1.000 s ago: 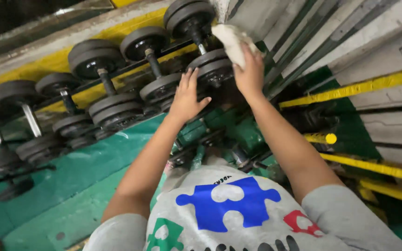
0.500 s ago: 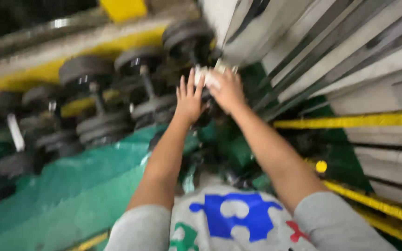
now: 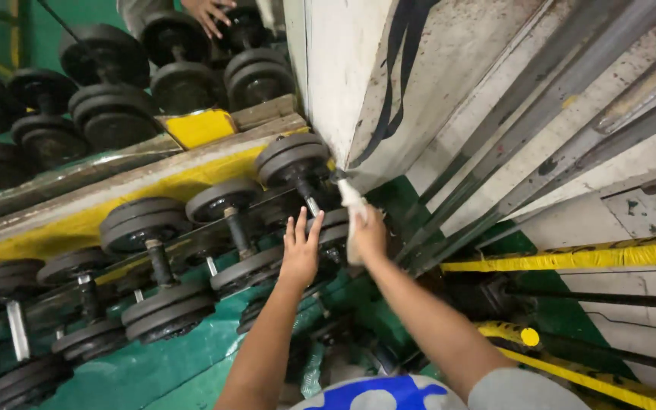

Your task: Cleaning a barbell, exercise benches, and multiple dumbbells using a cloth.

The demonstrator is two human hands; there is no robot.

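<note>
My right hand [image 3: 368, 237] grips a white cloth [image 3: 353, 205] and holds it against the rightmost black dumbbell [image 3: 298, 163] on the rack. My left hand [image 3: 300, 254] rests flat with fingers spread on that dumbbell's near weight plates [image 3: 333, 228]. Its metal handle [image 3: 311, 203] runs between the two ends, partly hidden by my hands.
A row of black dumbbells [image 3: 153, 258] lies on a green and yellow rack [image 3: 115, 205]. More dumbbells [image 3: 108, 83] sit on an upper tier. Another person's hand [image 3: 210, 11] touches one at the top. A white pillar [image 3: 389, 83] and grey metal rails [image 3: 540, 121] stand to the right.
The camera has tilted up, showing the upper tier and another person's hand. My right hand with the cloth has come down from the dumbbell's far end to its handle.
</note>
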